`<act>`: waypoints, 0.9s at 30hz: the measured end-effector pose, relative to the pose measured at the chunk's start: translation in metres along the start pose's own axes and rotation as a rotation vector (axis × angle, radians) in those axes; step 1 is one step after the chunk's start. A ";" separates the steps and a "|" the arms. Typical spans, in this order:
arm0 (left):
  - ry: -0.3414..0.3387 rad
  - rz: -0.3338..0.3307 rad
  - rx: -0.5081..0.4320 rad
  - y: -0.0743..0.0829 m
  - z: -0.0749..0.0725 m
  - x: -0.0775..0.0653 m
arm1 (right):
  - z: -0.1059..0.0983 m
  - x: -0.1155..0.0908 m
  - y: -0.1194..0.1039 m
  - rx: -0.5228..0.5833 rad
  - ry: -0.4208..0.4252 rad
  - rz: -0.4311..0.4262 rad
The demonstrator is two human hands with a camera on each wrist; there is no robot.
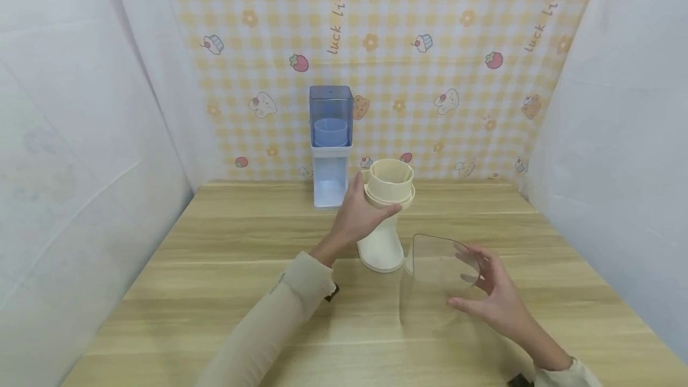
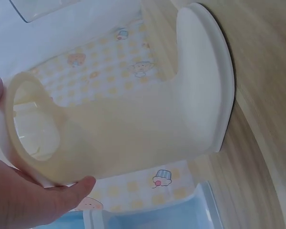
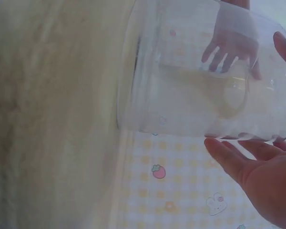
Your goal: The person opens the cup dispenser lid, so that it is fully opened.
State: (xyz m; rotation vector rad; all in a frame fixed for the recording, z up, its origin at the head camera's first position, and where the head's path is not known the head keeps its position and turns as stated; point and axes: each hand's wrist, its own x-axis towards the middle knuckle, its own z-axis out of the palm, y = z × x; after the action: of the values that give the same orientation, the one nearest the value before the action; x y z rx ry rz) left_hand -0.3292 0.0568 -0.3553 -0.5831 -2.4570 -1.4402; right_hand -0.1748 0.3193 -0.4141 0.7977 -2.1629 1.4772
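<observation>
A cream-coloured dispenser stand [image 1: 380, 243] with a round collar on top stands upright on the table. My left hand [image 1: 357, 211] grips it just below the collar, thumb in front, fingers going round the far side. The left wrist view shows its ring-shaped upper part beside the left hand [image 2: 35, 200], and its broad foot. To the right, a clear see-through container [image 1: 435, 279] is upright at the table. My right hand [image 1: 497, 297] holds its right side near the top, thumb and fingers apart around it. In the right wrist view the clear container [image 3: 195, 95] fills the upper part.
Behind the left hand, a dispenser with a blue see-through top [image 1: 331, 118] and a white stand is at the table's back edge. A yellow checked cloth [image 1: 398, 76] hangs at the back. White sheets [image 1: 607, 106] close off both sides of the wooden table [image 1: 226, 291].
</observation>
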 end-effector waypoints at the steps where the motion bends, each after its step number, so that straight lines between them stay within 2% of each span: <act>1: 0.000 0.007 0.009 0.000 0.001 0.002 | 0.000 0.000 -0.001 -0.033 0.007 0.019; 7: 0.064 0.059 0.134 -0.001 0.003 0.011 | -0.004 0.003 -0.002 -0.129 -0.003 0.071; 12: 0.079 0.105 0.166 0.000 0.005 0.017 | -0.004 0.001 -0.003 -0.157 0.004 0.062; 22: 0.068 0.070 0.280 -0.001 0.011 0.040 | -0.004 -0.002 -0.002 -0.173 0.020 0.056; 27: 0.070 0.052 0.291 -0.002 0.015 0.051 | -0.004 -0.003 -0.001 -0.160 0.031 0.058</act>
State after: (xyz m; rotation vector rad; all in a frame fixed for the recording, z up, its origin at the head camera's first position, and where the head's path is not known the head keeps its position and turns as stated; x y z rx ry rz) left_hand -0.3762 0.0800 -0.3443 -0.5197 -2.5109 -1.0383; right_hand -0.1716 0.3233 -0.4142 0.6577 -2.2645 1.3147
